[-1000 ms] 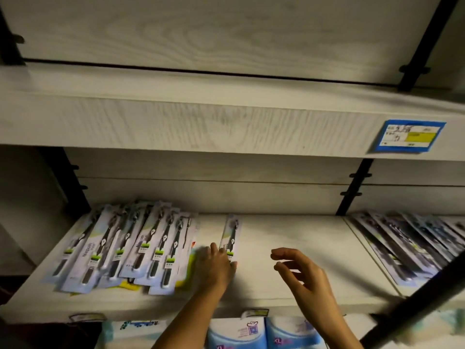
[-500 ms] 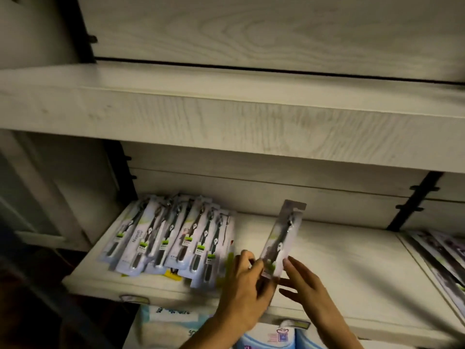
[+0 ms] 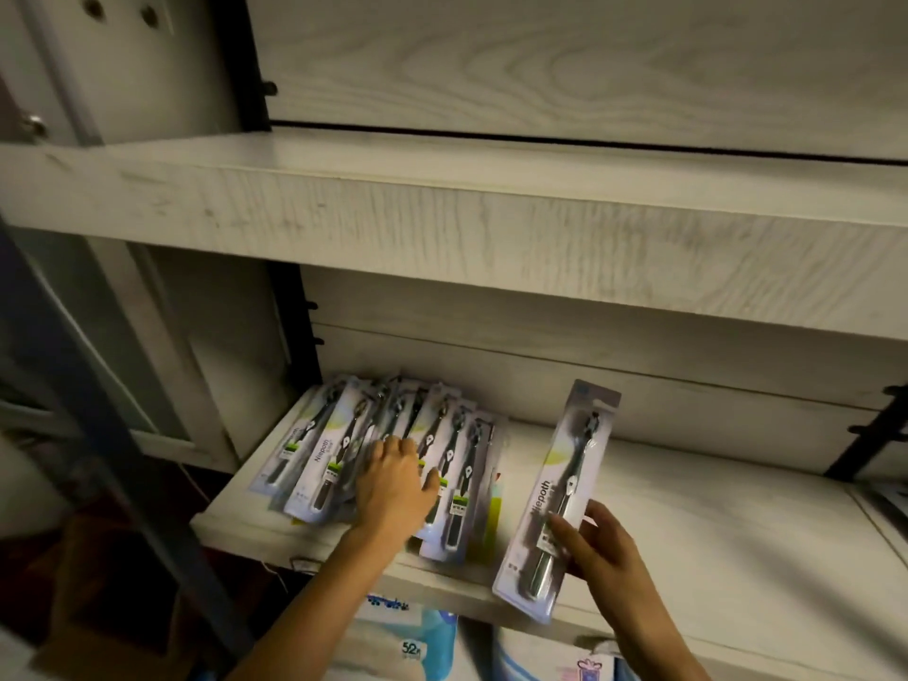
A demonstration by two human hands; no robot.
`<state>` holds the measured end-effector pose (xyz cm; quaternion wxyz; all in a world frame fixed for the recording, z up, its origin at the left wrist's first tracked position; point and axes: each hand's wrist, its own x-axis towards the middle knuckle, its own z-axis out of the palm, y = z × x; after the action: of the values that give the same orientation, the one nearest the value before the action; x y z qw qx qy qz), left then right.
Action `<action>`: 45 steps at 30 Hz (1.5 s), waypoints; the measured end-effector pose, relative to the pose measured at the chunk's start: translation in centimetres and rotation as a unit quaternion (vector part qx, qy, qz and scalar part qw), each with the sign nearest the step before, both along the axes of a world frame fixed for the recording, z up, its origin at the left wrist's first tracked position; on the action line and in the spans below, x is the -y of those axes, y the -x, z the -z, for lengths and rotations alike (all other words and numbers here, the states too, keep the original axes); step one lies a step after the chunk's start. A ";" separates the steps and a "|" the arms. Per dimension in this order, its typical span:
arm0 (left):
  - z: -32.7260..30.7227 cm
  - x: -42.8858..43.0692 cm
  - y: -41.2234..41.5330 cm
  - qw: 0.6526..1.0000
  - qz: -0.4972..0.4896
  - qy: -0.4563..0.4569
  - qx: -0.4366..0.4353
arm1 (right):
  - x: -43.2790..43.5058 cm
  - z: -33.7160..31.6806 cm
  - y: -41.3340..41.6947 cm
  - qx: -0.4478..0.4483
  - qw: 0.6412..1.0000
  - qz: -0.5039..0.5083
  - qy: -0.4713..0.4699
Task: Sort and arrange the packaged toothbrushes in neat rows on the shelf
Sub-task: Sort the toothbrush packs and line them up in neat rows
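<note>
Your right hand (image 3: 597, 548) holds one pack (image 3: 560, 484) lifted off the shelf (image 3: 712, 533), pinched near its lower end with the thumb on the front and the fingers (image 3: 600, 512) behind. It stands tilted, top leaning away from you, bottom corner hanging past the shelf's front edge. That grip probably keeps the printed face towards you so you can check it before choosing its row. The pack is to the right of the pile (image 3: 339, 449) and apart from it. Your left hand (image 3: 393, 489) lies flat on the pile with fingers straight and slightly spread, likely steadying the overlapped packs, which fan out unevenly and slant left. The packs under your palm are covered, so you cannot tell how they lie. Something yellow-green (image 3: 484, 525) pokes out beneath the pile's right side; what it is stays unclear. The light is dim, and the small print is unreadable. More goods (image 3: 417, 641) below the shelf are cut off.
</note>
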<state>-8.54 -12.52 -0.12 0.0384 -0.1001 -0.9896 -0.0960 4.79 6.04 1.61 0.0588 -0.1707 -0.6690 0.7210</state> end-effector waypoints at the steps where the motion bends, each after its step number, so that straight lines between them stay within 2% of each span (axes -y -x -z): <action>1: 0.1 -0.1 0.7 1.000 -0.011 0.021 0.016 | 0.0 0.0 0.0 0.001 1.000 -0.004 -0.003; 4: 0.5 -0.8 1.8 0.998 -0.020 0.031 0.044 | -0.1 -0.2 -0.3 -0.003 1.000 -0.012 -0.011; 12: 0.9 -1.4 3.2 0.994 -0.059 -0.014 0.086 | -1.0 -0.1 -1.0 -0.011 1.000 0.004 -0.029; 16: 0.4 -1.2 3.0 0.996 -0.077 -0.023 0.033 | -1.2 -0.3 -1.2 -0.009 1.000 0.004 -0.029; 18: -0.4 -0.9 2.0 0.995 -0.080 -0.062 0.011 | -1.3 -0.5 -1.4 -0.012 1.000 0.004 -0.024; 20: -1.1 -0.6 0.6 0.986 -0.077 -0.149 0.001 | -1.5 -0.9 -1.8 -0.016 1.000 0.003 -0.023; 23: -2.1 -0.1 -2.2 0.941 -0.086 -0.322 0.061 | -2.2 -1.4 -2.7 -0.021 0.999 0.002 -0.036; 24: -2.4 -0.1 -3.2 0.908 -0.077 -0.398 0.104 | -2.4 -1.5 -3.2 -0.023 0.999 0.004 -0.039; 26: -2.6 -0.5 -5.6 0.820 -0.020 -0.537 0.196 | -3.0 -1.6 -4.2 -0.026 0.999 0.005 -0.048; 28: -2.8 -1.5 -8.1 0.755 0.024 -0.603 0.258 | -3.7 -1.8 -5.6 -0.027 0.998 0.008 -0.059; 31: -2.8 -3.9 -10.8 0.713 0.066 -0.630 0.302 | -5.2 -2.0 -8.0 -0.037 0.996 0.028 -0.078; 33: -3.0 -5.9 -12.2 0.698 0.089 -0.632 0.325 | -6.5 -2.0 -9.9 -0.042 0.994 0.047 -0.086; 38: -4.3 -11.1 -16.0 0.690 0.140 -0.632 0.323 | -10.8 -2.6 -14.9 -0.074 0.987 0.093 -0.108; 45: -4.5 -21.1 -23.4 0.683 0.168 -0.641 0.307 | -20.2 -3.4 -22.2 -0.091 0.987 0.065 -0.119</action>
<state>14.87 8.55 4.39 -0.2294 -0.1808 -0.6095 -0.7371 26.94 26.24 4.97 0.1859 -0.1391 -0.7296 0.6433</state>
